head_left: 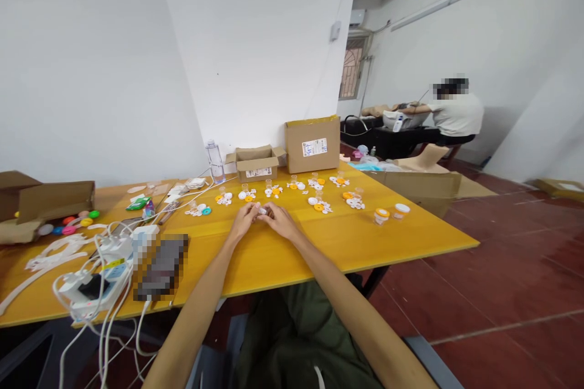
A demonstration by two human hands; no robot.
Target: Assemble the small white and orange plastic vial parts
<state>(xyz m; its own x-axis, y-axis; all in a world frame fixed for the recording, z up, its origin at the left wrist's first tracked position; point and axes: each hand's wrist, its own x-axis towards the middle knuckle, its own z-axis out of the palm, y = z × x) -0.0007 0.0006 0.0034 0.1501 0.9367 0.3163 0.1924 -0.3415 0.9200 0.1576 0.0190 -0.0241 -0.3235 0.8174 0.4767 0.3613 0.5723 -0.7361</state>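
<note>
White walls [100, 61] and a red tiled floor [465, 292] surround a yellow-brown table [360, 237]; beyond its right edge a person [458, 114] in a pale top sits at dark furniture.

Between the table's near and far edges, around the middle of its length, a small whitish piece [262, 211] sits between the two hands. It should be very light, probably thin, stiff plastic, a little slippery and liable to crack or spring away if squeezed hard. A gentle pinch on its opposite sides, with the fingertips rather than the palm, looks the best hold. It appears pale, partly see-through and shiny; its exact shape is too small and covered to tell.

Fingers of the left hand [245, 220] and right hand [280, 220] are bent toward each other and closed on this piece; which hand bears its weight I cannot tell.

Toward the far edge lie clusters of small white pieces [325, 207] with orange discs [318, 207], clear cups [358, 193] among them, and one teal disc [207, 211] at the left end. Near the right corner, an orange-lidded jar [381, 216] and a white-lidded jar [401, 211] stand side by side.
</note>
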